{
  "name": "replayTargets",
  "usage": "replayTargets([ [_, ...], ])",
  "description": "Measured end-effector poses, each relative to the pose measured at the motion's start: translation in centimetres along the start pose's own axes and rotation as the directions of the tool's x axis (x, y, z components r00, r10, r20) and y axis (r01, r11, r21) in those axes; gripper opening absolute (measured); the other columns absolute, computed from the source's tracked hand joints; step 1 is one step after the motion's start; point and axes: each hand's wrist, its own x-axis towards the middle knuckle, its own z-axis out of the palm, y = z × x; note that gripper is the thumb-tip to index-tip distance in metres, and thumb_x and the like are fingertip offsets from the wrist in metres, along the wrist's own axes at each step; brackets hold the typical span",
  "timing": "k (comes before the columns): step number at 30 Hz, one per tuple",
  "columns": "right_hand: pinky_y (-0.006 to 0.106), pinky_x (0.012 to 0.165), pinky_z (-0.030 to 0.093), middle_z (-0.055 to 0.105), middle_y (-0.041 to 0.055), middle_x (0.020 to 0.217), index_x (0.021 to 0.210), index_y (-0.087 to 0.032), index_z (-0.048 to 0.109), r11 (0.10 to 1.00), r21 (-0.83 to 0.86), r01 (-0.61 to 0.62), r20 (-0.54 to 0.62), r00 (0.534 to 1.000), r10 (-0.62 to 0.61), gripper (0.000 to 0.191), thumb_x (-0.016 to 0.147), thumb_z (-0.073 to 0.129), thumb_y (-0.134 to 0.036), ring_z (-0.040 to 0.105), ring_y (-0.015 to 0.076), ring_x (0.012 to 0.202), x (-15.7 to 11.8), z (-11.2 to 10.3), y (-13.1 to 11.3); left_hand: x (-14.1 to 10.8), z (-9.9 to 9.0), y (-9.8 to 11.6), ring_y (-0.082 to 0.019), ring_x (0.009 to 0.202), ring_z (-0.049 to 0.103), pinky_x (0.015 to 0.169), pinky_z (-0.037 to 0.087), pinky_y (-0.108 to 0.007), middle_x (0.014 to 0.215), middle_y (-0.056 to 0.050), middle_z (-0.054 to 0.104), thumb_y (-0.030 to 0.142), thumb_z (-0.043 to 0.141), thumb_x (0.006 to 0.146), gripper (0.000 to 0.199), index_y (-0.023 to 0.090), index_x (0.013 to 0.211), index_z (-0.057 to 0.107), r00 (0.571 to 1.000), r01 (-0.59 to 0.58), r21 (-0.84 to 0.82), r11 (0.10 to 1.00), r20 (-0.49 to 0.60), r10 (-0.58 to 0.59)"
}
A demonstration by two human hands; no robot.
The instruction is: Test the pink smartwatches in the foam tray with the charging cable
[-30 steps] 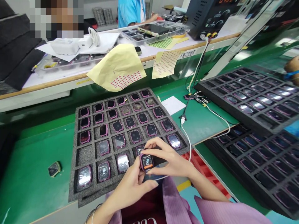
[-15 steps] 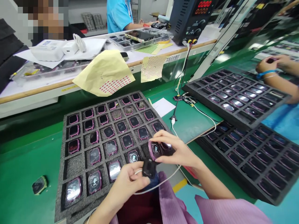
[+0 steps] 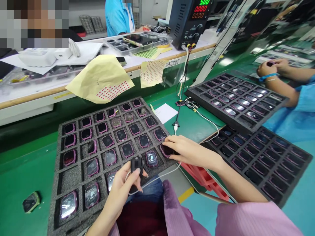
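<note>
A dark foam tray (image 3: pixel 53 209) in front of me holds several pink-cased smartwatches in square pockets. My left hand (image 3: pixel 121 191) is shut on a small black charging puck (image 3: pixel 136 164) with a white cable (image 3: pixel 157 178), held just above the tray's near edge. My right hand (image 3: pixel 183 151) reaches to the tray's right column, fingers closed over a pink watch (image 3: pixel 166 150) sitting in its pocket. Beside it, a watch (image 3: pixel 151 158) has its screen lit.
Two stacked foam trays (image 3: pixel 237 108) of watches lie at the right, where a co-worker's hands (image 3: pixel 270 67) work. A power supply (image 3: pixel 188 19), yellow sticker sheets (image 3: pixel 100 82), a loose green watch (image 3: pixel 31 201) and a red crate (image 3: pixel 204 177) are nearby.
The watch came off the charging puck. My right hand carried it to the tray's right column and set it into a pocket; my left hand kept the puck and rose slightly.
</note>
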Motion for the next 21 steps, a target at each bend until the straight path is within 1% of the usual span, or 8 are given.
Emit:
replayTargets([
  [3,0.042,0.084,0.048,0.060,0.0128,0.110,0.116,-0.016,0.061,1.000,0.017,0.002,-0.012,1.000,-0.002,0.034,0.084,0.069,-0.025,0.059,0.0298,0.101,0.4,0.4,0.5,0.6,0.4,-0.4,-0.010,0.059,0.052,0.059,0.047,-0.023,0.089,-0.007,0.068,0.037,0.059,0.087,0.026,0.014,0.097,0.064,1.000,-0.021,0.017,1.000,-0.004,0.021],
  [6,0.042,0.083,0.049,0.060,0.0117,0.106,0.113,-0.015,0.061,0.994,0.104,0.023,-0.023,1.000,-0.020,0.037,0.084,0.069,-0.036,0.059,0.0288,0.097,0.5,0.1,0.7,0.8,0.5,-0.7,-0.012,0.068,0.053,0.060,0.047,-0.022,0.093,-0.007,0.067,0.035,0.065,0.083,0.029,0.015,0.104,0.066,0.999,-0.039,-0.006,0.999,-0.009,0.039],
  [9,0.039,0.086,0.049,0.059,0.0105,0.108,0.117,-0.017,0.058,0.957,0.282,0.067,-0.135,0.990,-0.030,0.041,0.085,0.068,-0.039,0.058,0.0263,0.099,0.7,-0.1,-0.4,0.7,0.2,-0.8,-0.014,0.079,0.054,0.067,0.047,-0.022,0.098,-0.006,0.066,0.026,0.071,0.078,0.032,0.017,0.108,0.066,0.998,-0.044,-0.038,0.998,0.053,0.046],
  [12,0.037,0.091,0.048,0.058,0.0111,0.115,0.122,-0.020,0.055,0.900,0.401,0.171,-0.272,0.960,-0.061,0.043,0.085,0.069,-0.034,0.056,0.0254,0.107,1.4,0.6,-2.9,0.6,-0.1,-0.7,-0.014,0.086,0.055,0.073,0.046,-0.022,0.102,-0.006,0.064,0.020,0.072,0.077,0.035,0.018,0.111,0.064,0.991,-0.046,-0.069,0.997,0.125,0.055],
  [15,0.042,0.096,0.044,0.056,0.0126,0.125,0.123,-0.020,0.055,0.911,0.337,0.237,-0.305,0.943,-0.133,0.040,0.086,0.067,-0.028,0.052,0.0270,0.114,2.7,1.8,-5.2,0.6,-0.2,-0.8,-0.013,0.084,0.055,0.071,0.045,-0.021,0.106,-0.006,0.061,0.017,0.072,0.076,0.044,0.021,0.118,0.059,0.984,-0.048,-0.089,0.995,0.169,0.062],
  [18,0.043,0.094,0.044,0.058,0.0126,0.123,0.125,-0.018,0.053,0.919,0.279,0.277,-0.253,0.945,-0.208,0.041,0.087,0.065,-0.025,0.053,0.0270,0.111,3.8,2.7,-6.1,0.5,-0.1,-0.9,-0.014,0.084,0.056,0.069,0.047,-0.021,0.105,-0.006,0.060,0.018,0.073,0.076,0.044,0.019,0.117,0.057,0.980,-0.047,-0.066,0.997,0.191,0.059],
  [19,0.043,0.094,0.044,0.060,0.0125,0.122,0.125,-0.017,0.052,0.918,0.273,0.287,-0.237,0.945,-0.225,0.041,0.087,0.064,-0.025,0.054,0.0266,0.110,4.0,2.8,-6.1,0.5,0.0,-1.0,-0.014,0.084,0.057,0.070,0.048,-0.022,0.105,-0.007,0.060,0.020,0.072,0.077,0.041,0.018,0.115,0.058,0.981,-0.054,-0.050,0.997,0.186,0.062],
  [21,0.044,0.095,0.044,0.061,0.0128,0.120,0.126,-0.017,0.051,0.919,0.263,0.293,-0.224,0.945,-0.237,0.040,0.088,0.062,-0.023,0.055,0.0265,0.109,4.2,3.1,-6.0,0.6,0.2,-1.3,-0.015,0.083,0.057,0.068,0.051,-0.024,0.100,-0.007,0.061,0.027,0.069,0.080,0.034,0.015,0.110,0.058,0.989,-0.074,-0.012,0.997,0.126,0.075],
])
